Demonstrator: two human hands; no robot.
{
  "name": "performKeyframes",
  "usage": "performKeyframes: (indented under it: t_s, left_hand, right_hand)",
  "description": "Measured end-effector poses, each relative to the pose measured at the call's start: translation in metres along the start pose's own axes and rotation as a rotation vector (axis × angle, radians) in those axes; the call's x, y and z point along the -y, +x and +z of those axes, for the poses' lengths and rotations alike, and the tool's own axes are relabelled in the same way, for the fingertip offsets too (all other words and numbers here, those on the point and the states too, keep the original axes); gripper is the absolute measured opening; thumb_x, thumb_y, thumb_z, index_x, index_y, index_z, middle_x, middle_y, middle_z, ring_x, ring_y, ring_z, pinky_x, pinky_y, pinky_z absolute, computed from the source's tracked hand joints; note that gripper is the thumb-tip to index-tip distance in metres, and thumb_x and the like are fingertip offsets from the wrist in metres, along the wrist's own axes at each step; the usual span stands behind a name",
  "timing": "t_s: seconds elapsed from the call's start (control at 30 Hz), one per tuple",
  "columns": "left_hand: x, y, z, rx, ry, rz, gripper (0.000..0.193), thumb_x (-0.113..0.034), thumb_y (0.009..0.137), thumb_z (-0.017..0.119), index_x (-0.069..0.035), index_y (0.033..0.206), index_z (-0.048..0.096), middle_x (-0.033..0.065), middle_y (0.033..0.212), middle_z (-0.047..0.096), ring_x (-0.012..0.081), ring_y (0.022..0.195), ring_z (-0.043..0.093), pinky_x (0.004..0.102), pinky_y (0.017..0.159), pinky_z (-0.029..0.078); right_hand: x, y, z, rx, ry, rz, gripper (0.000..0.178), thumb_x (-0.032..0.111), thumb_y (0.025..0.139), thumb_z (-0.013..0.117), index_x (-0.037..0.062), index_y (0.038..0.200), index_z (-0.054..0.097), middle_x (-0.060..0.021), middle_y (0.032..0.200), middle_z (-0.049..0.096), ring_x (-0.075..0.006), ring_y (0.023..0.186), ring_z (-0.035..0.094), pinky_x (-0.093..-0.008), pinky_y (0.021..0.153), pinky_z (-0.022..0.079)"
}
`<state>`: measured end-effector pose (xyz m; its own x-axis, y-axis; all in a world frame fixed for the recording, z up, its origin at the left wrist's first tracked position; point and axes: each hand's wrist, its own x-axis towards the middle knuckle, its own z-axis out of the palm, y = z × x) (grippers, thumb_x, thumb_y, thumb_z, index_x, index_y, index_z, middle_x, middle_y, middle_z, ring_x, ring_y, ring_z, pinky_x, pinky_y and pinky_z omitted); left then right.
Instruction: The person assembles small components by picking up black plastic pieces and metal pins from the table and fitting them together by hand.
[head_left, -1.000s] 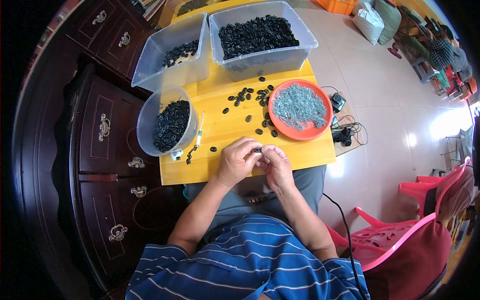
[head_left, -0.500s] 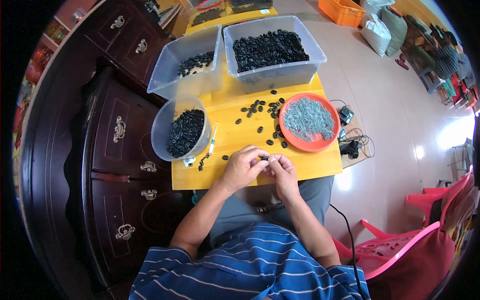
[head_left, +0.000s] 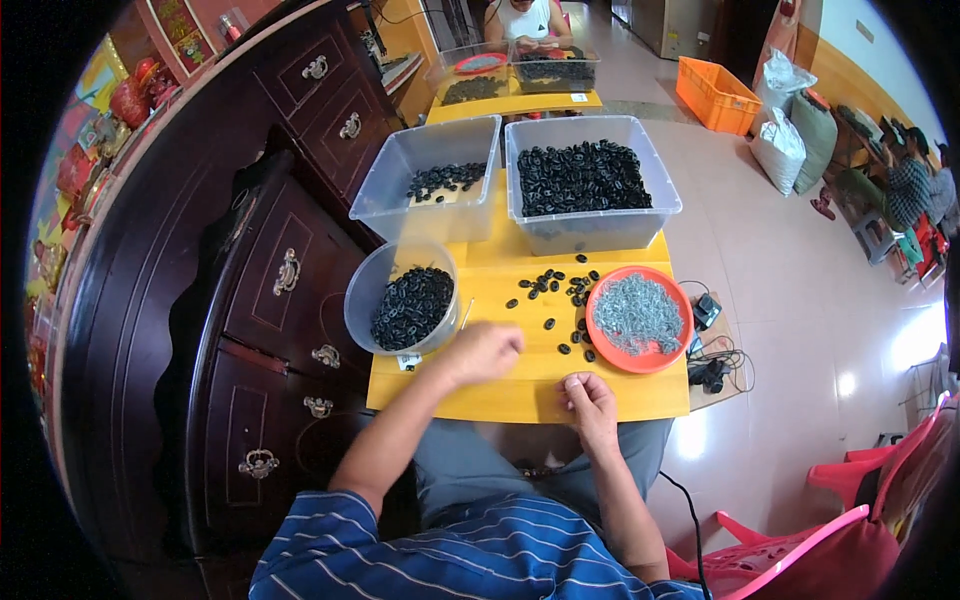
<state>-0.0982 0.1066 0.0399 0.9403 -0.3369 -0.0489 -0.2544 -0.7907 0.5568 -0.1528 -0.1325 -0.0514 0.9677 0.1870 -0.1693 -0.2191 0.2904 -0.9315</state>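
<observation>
My left hand [head_left: 485, 352] hovers over the near part of the yellow table, fingers curled closed. Whatever it may hold is hidden. At the table's front edge, my right hand [head_left: 590, 402] has thumb and fingertips pinched together; I cannot make out anything between them. Beyond the hands lie several loose black oval pieces [head_left: 549, 324]. To their right an orange-red plate [head_left: 640, 365] carries a heap of small silvery metal pieces [head_left: 637, 312]. A round clear tub [head_left: 358, 300] of black pieces [head_left: 412, 308] stands left of my left hand, with a thin white stick [head_left: 468, 312] beside it.
Two clear bins [head_left: 590, 232] [head_left: 400, 215] with black pieces stand at the table's far side. A dark wooden cabinet [head_left: 250, 320] borders the left. Cables and small devices [head_left: 712, 372] lie right of the table, near a pink chair [head_left: 760, 550]. Another person [head_left: 525, 25] sits at a farther table.
My hands have parted; they were together around a small black oval piece. The left is now to the left of the right, farther from me. The view has tilted up, showing the other person.
</observation>
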Motion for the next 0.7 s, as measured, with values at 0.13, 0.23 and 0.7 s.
performKeyframes:
  t_s: [0.13, 0.23, 0.7]
  left_hand:
    - [0.025, 0.031, -0.082, -0.515, -0.146, -0.143, 0.048, -0.006, 0.092, 0.068, -0.004, 0.138, 0.055, 0.0128, 0.115, 0.070, 0.0169, 0.089, 0.070, 0.0328, 0.077, 0.058]
    - [0.008, 0.041, -0.105, -0.759, -0.174, 0.014, 0.070, -0.005, 0.088, 0.073, -0.008, 0.150, 0.043, 0.0179, 0.121, 0.067, 0.0196, 0.083, 0.069, 0.0339, 0.076, 0.059]
    - [-0.017, 0.048, 0.079, -0.330, -0.049, 0.229, 0.025, -0.010, 0.085, 0.075, -0.004, 0.109, 0.072, 0.0126, 0.093, 0.067, 0.0273, 0.071, 0.065, 0.0377, 0.068, 0.054]
  right_hand:
    - [0.005, 0.002, -0.007, -0.027, -0.005, -0.047, 0.017, 0.020, 0.104, 0.061, 0.0042, 0.099, 0.065, -0.0014, 0.091, 0.069, -0.0068, 0.077, 0.058, -0.0227, 0.071, 0.047]
    - [-0.002, 0.007, -0.011, -0.064, 0.000, -0.056, 0.018, 0.020, 0.105, 0.061, 0.0035, 0.099, 0.065, -0.0018, 0.091, 0.069, -0.0068, 0.075, 0.058, -0.0227, 0.071, 0.047]
    - [-0.001, 0.004, -0.014, -0.057, -0.041, -0.052, 0.016, 0.018, 0.105, 0.061, 0.0024, 0.100, 0.064, 0.0002, 0.085, 0.063, -0.0074, 0.074, 0.058, -0.0233, 0.069, 0.049]
